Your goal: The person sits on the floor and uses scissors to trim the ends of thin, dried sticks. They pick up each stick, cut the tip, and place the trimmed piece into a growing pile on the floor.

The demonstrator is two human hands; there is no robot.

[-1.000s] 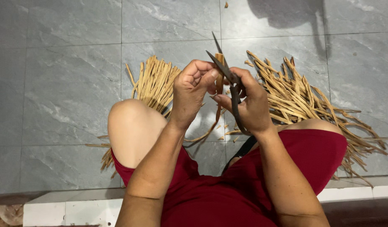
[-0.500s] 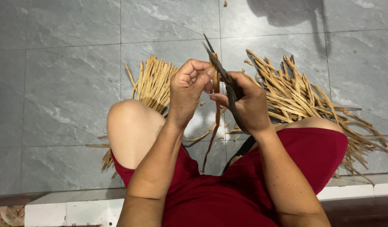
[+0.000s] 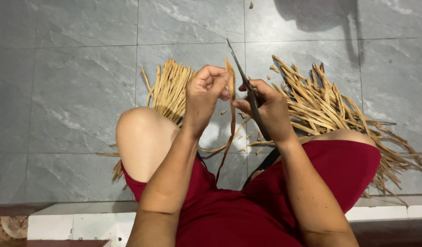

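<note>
My left hand pinches the top of a long tan strip that hangs down between my knees. My right hand grips dark scissors, blades pointing up and away, right beside the strip's upper end. A neat bundle of pale strips lies on the floor beyond my left knee. A looser, wider heap of strips spreads out beyond my right knee.
I sit on a low white-edged step in red shorts, knees apart, over large grey floor tiles. Small cut scraps dot the tiles between my legs. A shadow falls at the top right.
The scissors have tipped from leaning right to pointing up beside the strip. The strip now stands higher above my left fingers, and both hands have shifted slightly.
</note>
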